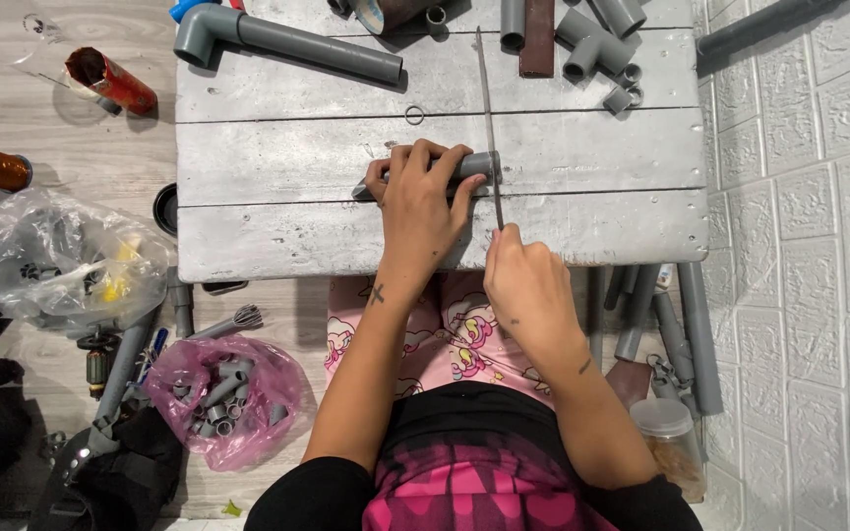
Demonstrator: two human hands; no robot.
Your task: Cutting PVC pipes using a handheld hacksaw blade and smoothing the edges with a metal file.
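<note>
My left hand (420, 202) presses a short grey plastic pipe (476, 164) flat on the grey wooden workbench (277, 177). The pipe lies left to right, its right end sticking out past my fingers. My right hand (525, 280) grips the near end of a thin hacksaw blade (489, 118). The blade runs away from me across the bench and crosses the pipe at its right end.
A long grey pipe with an elbow (287, 39) and several grey fittings (602, 44) lie at the bench's far side. A small cut ring (414, 115) lies mid-bench. A pink bag of fittings (228, 393) and pipes (686, 334) sit on the floor. A white wall (809, 246) is on the right.
</note>
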